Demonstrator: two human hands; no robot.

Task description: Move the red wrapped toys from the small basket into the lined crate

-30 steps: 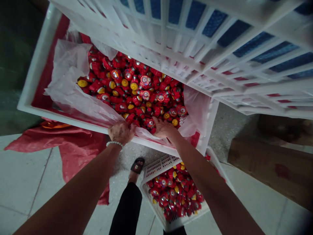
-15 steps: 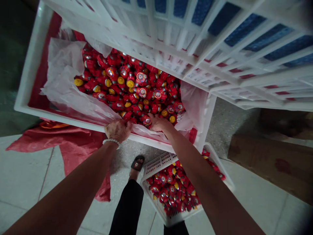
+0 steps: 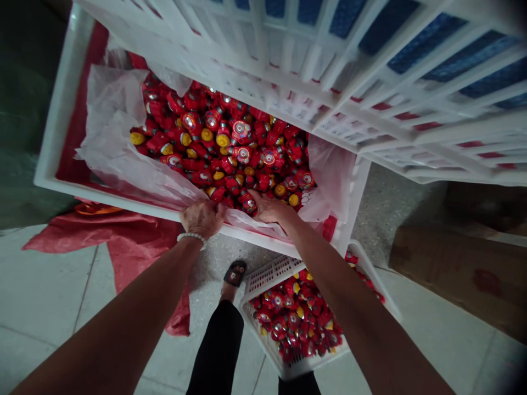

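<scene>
A large white crate (image 3: 111, 198) lined with a translucent plastic sheet (image 3: 119, 142) holds a heap of small red toys (image 3: 241, 130) with yellow and silver parts. My left hand (image 3: 202, 218), a beaded bracelet at its wrist, is closed on the sheet's edge at the crate's near rim. To its right, my right hand (image 3: 269, 209) reaches inside the near rim, its fingers spread against the toys beside the sheet. Its fingertips are partly hidden among them.
A white basket (image 3: 272, 269) of similar toys stands on the floor below my right forearm. White slatted crates (image 3: 346, 99) rise behind. Red woven cloth (image 3: 140, 247) hangs at the left. A cardboard box (image 3: 453, 274) lies at the right. My sandalled foot (image 3: 234, 274) shows below.
The whole view has shifted slightly, so the scene sits a little farther right. Both hands remain at nearly the same places on the crate.
</scene>
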